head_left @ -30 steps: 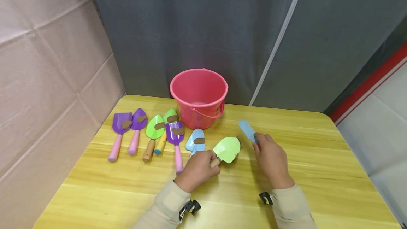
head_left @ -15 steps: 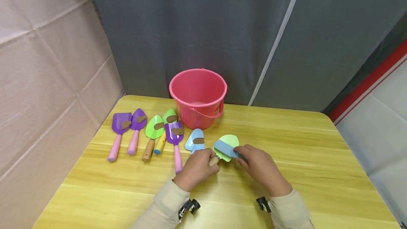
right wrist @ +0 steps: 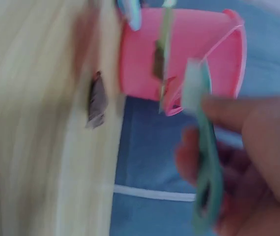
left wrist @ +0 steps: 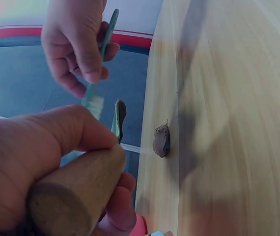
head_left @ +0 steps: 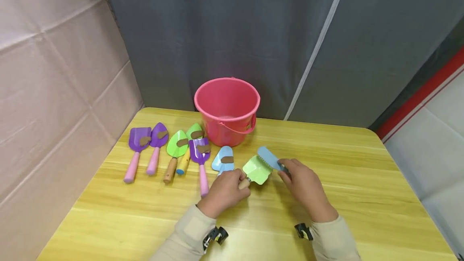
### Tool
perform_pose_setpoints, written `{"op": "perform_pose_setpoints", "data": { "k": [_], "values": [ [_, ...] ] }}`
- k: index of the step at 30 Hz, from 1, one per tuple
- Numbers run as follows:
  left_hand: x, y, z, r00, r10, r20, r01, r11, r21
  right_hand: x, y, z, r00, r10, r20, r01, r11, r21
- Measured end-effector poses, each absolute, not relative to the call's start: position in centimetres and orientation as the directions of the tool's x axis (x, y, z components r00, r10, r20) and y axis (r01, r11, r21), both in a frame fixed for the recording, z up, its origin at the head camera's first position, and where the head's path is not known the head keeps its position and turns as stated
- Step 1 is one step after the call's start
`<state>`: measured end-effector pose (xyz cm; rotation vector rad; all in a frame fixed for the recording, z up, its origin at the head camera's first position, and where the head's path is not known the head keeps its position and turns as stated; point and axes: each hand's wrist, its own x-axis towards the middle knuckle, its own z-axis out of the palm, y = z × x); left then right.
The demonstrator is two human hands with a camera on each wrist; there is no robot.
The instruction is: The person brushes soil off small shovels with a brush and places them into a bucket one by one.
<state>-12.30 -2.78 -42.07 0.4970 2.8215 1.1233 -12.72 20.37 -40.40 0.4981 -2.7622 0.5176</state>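
Since half a second ago the small blue plastic brush with white bristles has slid from lying across the blade of the light green metal trowel with a pale wooden handle to its far right edge. The person's right hand has drawn right with it, and the blade lies mostly uncovered.

The right hand pinches the brush by its handle between thumb and fingers. The left hand is curled round the trowel's wooden handle, holding it above the yellow wood-grain table. In both wrist views a narrow gap shows between bristles and blade; the right wrist view is blurred. On the table below lies a dull brown lump.

Just left of the trowel rests a light blue trowel, partly hidden by the left hand. Behind stands an upright, glossy pink plastic bucket, near the dark grey curtain. Farther left lie three purple trowels with pink handles, a bright green trowel with a brown wooden handle and another green one with a yellow handle. Each carries a brown patch.
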Motion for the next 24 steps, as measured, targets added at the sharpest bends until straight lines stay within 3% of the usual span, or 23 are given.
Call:
{"op": "perform_pose_setpoints", "data": {
  "k": [6,17,24],
  "values": [
    [-12.29,-2.82,-41.94,-0.946,0.321,0.051,0.264,0.668,0.696,-12.21,19.82,-40.17,-0.882,-0.403,0.244,-0.463,0.838,-0.289],
    [-12.26,-2.76,-41.96,-0.944,0.320,0.074,0.279,0.662,0.695,-12.75,20.61,-40.56,-0.905,-0.203,0.375,-0.308,0.919,-0.246],
    [-12.54,-2.85,-42.14,-0.946,0.312,0.087,0.283,0.668,0.688,-12.57,19.92,-40.35,-0.859,-0.380,0.344,-0.474,0.844,-0.251]
  ]
}}
